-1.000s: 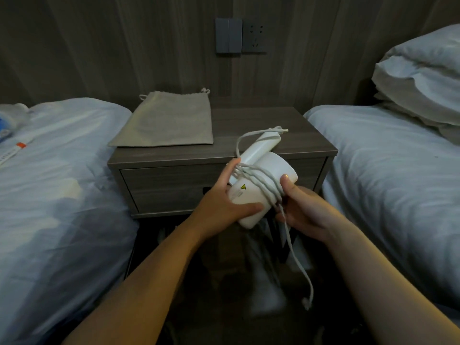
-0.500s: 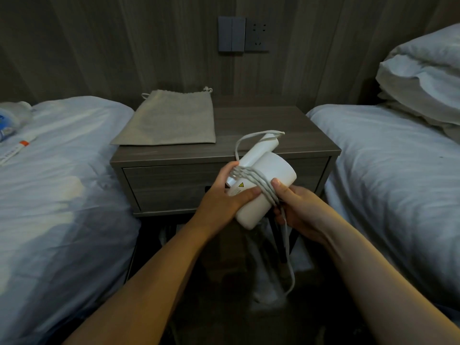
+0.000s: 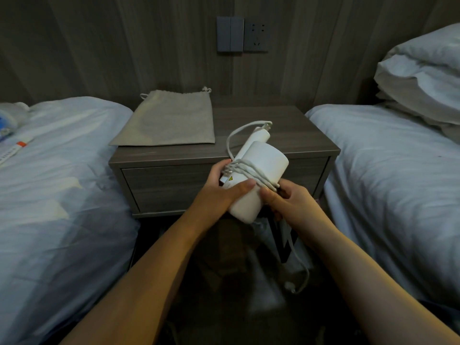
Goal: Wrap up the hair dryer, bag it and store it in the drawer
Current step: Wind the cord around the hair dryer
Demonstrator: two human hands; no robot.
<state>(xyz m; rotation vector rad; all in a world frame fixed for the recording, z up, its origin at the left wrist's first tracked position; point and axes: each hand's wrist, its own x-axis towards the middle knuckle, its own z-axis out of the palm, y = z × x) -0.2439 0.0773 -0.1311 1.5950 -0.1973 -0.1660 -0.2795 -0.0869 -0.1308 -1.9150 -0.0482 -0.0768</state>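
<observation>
White plastic identifies the hair dryer [image 3: 258, 178], which is held in front of the nightstand [image 3: 286, 125] so that its cord [image 3: 249, 169] can be wound round the barrel. The barrel is clasped by the left hand [image 3: 219, 192], thumb laid over the turns, apparently to pin them. The cord's free run is pinched by the right hand [image 3: 286, 202]; the plug end [image 3: 290, 286] hangs below. The grey drawstring bag [image 3: 169, 120] lies flat on the nightstand, judged empty. The drawer [image 3: 174, 185] is shut; contents unseen.
</observation>
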